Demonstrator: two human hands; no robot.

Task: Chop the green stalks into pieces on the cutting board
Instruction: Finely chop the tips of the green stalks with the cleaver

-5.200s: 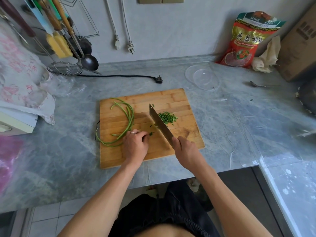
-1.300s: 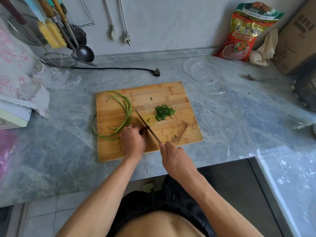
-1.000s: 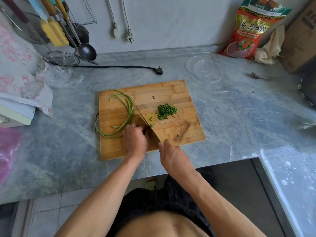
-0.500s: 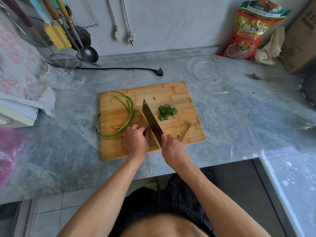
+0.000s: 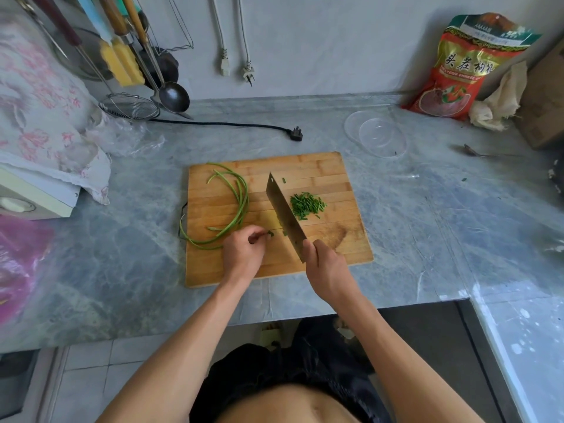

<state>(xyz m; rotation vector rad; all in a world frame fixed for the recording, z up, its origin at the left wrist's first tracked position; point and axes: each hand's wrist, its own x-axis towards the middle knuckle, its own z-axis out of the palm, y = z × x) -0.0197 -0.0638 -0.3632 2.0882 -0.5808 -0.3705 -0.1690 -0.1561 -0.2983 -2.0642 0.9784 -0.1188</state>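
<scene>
On the middle of the grey marble countertop (image 5: 427, 215), a wooden cutting board (image 5: 320, 169), long side toward the counter's front edge. Across the board's left half, long green stalks (image 5: 241, 196) curving from near the far-left corner down toward the near-left part, one loop hanging past the board's left edge onto the stone. Right of the board's centre, a small heap of chopped green pieces (image 5: 306, 204), with a few stray bits nearby, one close to the far edge. Near the board's front, the left hand (image 5: 242, 251), fingers curled, tips pinching the cut end of the stalks just left of the blade. Beside it, the right hand (image 5: 325, 267) wrapped around the handle of a cleaver (image 5: 283, 213); blade slanting from the front toward the far edge, between the stalks and the chopped heap, flat side showing. Whether the blade's edge touches the wood: cannot tell.

Toward the counter's far-right corner, a red food bag (image 5: 464, 65) leaning on the wall, a crumpled pale cloth (image 5: 500, 99) just beside it, a cardboard box (image 5: 546, 102) at the right edge. Between bag and board, a clear plastic bowl (image 5: 377, 134); right of that, a metal spoon (image 5: 479, 151). Along the far edge, a black power cord with plug (image 5: 294, 134), and at the far left a wire strainer (image 5: 129, 106), a ladle (image 5: 174, 96), and a flowered cloth (image 5: 42, 105).
</scene>
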